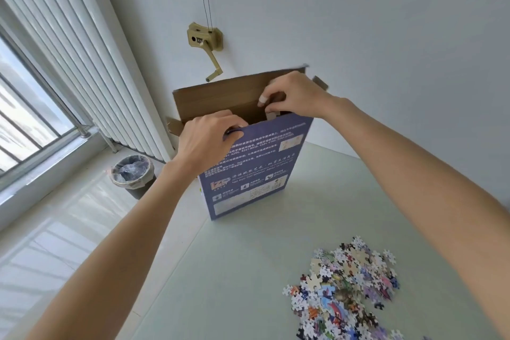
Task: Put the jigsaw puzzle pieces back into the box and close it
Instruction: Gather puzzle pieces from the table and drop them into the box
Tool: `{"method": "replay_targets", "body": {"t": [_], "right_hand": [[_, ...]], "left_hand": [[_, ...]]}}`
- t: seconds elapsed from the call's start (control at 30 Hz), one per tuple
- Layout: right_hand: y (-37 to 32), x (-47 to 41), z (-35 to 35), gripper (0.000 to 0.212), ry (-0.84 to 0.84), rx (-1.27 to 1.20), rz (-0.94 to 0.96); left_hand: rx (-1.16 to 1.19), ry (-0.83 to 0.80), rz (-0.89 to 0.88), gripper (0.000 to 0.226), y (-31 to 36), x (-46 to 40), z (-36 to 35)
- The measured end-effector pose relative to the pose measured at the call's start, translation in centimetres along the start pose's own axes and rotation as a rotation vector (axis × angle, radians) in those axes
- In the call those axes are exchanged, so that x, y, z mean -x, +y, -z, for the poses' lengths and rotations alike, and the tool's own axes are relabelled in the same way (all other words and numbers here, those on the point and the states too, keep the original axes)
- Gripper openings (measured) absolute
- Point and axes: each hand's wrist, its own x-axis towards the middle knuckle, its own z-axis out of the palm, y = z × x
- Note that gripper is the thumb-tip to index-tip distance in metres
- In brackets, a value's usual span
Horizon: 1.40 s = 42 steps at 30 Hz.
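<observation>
Lower right: loose puzzle pieces (pixel 348 288) are lying heaped on the pale table (pixel 248 270). Centre: the blue box (pixel 255 168) is standing upright, its brown top flap (pixel 220 99) raised open. The left hand (pixel 205 143) is gripping the box's top edge, fingers curled over it. The right hand (pixel 294 95) is pinching an inner flap. Further back, left: a lined bin (pixel 132 174) is sitting on the floor.

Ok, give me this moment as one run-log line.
box: upright on table, lid flap open | left hand: grips box top edge | right hand: holds inner flap | puzzle pieces: piled on table
</observation>
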Motion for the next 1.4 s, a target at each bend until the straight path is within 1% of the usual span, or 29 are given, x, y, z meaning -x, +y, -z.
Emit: {"method": "replay_targets", "body": {"t": [0.07,0.2,0.27,0.33,0.4,0.47,0.67,0.83,0.9,1.03,1.2,1.4], "right_hand": [[0.0,1.3,0.4,0.015,0.007,0.039,-0.022],[-0.5,5.0,1.0,0.012,0.07,0.066,-0.066],[-1.0,6.8,1.3,0.019,0.092,0.033,-0.103],[-1.0,8.3,1.4,0.024,0.069,0.024,-0.131],[-0.6,9.7,1.5,0.027,0.074,0.11,-0.143],[0.1,11.1,1.8,0.023,0.107,0.202,-0.183],[1.7,15.2,2.1,0.017,0.163,0.32,-0.345],[1.8,16.7,1.6,0.017,0.259,0.363,-0.361],[1.6,16.6,1.5,0.016,0.274,0.388,-0.354],[0.9,16.1,0.8,0.016,0.294,0.396,-0.366],[0.3,16.9,0.5,0.023,0.363,0.354,-0.408],[-0.4,17.9,0.1,0.024,0.432,0.286,-0.423]], "left_hand": [[0.006,-0.005,-0.038,0.015,0.3,0.1,-0.2],[0.02,0.01,-0.039,0.015,0.9,0.3,-1.3],[0.035,0.053,-0.043,0.014,1.3,0.1,-1.6],[0.057,0.09,-0.046,0.014,1.9,-0.3,-1.8],[0.088,0.112,-0.059,0.014,2.9,-0.6,-2.0],[0.112,0.118,-0.086,0.014,4.2,-1.2,-2.3],[0.14,0.02,-0.173,0.018,7.8,-2.8,-4.5],[0.123,0.028,-0.222,0.019,8.5,-3.3,-5.3],[0.124,0.023,-0.21,0.019,8.3,-3.4,-5.2],[0.147,-0.02,-0.127,0.021,7.9,-3.5,-5.0],[0.116,-0.015,-0.138,0.026,8.3,-2.8,-4.6],[0.091,0.025,-0.187,0.033,8.8,-2.0,-4.7]]}}
